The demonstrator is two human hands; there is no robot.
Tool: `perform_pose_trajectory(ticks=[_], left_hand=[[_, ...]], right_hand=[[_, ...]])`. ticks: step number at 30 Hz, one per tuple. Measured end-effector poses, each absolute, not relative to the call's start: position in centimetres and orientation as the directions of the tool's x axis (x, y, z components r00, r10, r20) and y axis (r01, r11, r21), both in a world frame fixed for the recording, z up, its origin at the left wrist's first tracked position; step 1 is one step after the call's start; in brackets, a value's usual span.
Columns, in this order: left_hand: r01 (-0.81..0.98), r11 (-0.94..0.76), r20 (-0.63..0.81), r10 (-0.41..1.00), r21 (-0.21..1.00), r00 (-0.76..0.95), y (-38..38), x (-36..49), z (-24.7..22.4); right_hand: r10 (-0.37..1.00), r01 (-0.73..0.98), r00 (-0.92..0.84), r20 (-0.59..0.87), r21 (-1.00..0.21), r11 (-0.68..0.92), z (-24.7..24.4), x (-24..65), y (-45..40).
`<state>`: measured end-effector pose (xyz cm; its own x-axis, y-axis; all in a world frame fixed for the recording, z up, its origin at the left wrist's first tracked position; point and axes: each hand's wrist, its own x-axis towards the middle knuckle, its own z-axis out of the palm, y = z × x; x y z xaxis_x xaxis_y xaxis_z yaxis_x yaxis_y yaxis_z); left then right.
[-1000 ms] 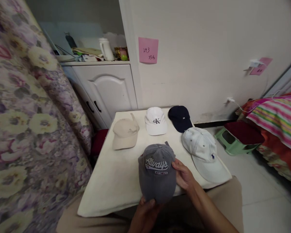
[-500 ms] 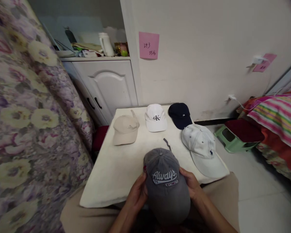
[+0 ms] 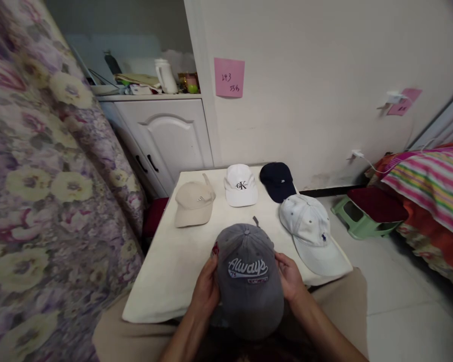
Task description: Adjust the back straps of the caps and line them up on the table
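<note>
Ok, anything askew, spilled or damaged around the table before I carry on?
No spill or damage stands out. Slightly untidy: a strap pokes out behind the beige cap, and a loose dark strap end sticks out beyond the gray cap between the left hand and right hand.

On the gray cap (image 3: 245,246), the left hand (image 3: 206,290) moved from brim (image 3: 254,311) to side.

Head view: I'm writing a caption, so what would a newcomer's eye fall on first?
Probably the gray cap lettered "Always", held between the left hand and right hand at the near edge of the table. Next, the flowered curtain filling the view's left side. Then the pink note on the wall beyond the table.
</note>
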<state>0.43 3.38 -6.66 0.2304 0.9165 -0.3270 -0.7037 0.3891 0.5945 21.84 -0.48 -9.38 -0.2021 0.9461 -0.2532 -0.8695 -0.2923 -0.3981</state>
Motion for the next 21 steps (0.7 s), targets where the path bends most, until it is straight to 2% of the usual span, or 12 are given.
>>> perform_pose_trajectory(ticks=[3,8,12,17,19,21], left_hand=[[-0.719,0.387,-0.346,0.914,0.578,0.214,3.3,0.6,-6.4],[-0.742,0.364,-0.408,0.903,0.563,0.133,3.0,0.9,-6.2],[-0.730,0.295,-0.381,0.923,0.617,0.052,2.7,0.2,-6.5],[-0.680,0.163,-0.286,0.956,0.715,-0.072,2.6,-1.2,-7.1],[-0.678,0.168,-0.294,0.953,0.716,-0.074,2.8,-1.2,-7.0],[-0.678,0.185,-0.306,0.950,0.711,-0.061,3.0,-1.0,-6.7]], right_hand=[[0.953,-0.874,-0.184,-0.241,-0.403,-0.271,-8.9,21.2,-0.7],[0.936,-0.838,-0.233,-0.265,-0.434,-0.332,-7.6,20.0,-1.1],[0.938,-0.814,-0.208,-0.276,-0.483,-0.323,-7.3,19.5,-0.9],[0.948,-0.800,-0.235,-0.213,-0.511,-0.314,-7.2,18.6,-0.5],[0.958,-0.778,-0.215,-0.193,-0.559,-0.287,-7.1,18.4,-1.0],[0.974,-0.697,-0.137,-0.180,-0.682,-0.223,-7.1,18.3,-2.0]])
